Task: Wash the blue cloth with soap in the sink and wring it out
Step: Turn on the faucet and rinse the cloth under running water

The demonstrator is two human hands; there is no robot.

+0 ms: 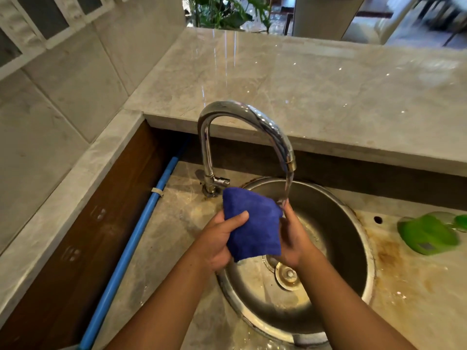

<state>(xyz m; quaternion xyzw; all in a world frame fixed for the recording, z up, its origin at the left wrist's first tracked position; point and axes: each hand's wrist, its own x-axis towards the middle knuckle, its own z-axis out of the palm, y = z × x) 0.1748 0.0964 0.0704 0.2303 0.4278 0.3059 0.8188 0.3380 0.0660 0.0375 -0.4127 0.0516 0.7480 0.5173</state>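
**Cloth (252, 223) at the tap (227, 109)**

Left grip (217, 245) curls round the cloth's left edge, thumb across its face; right grip (293, 238) clasps the right edge, fingertips (288, 208) in the stream (288, 188). We hold it above the left side of the sink (366, 248), folded to a pad, long axis running from us toward the tap's base, top corner pointing there. We judge it soft, limp and light, heavier once soaked, hardly slippery; opposite ends are where we would take it for wringing.
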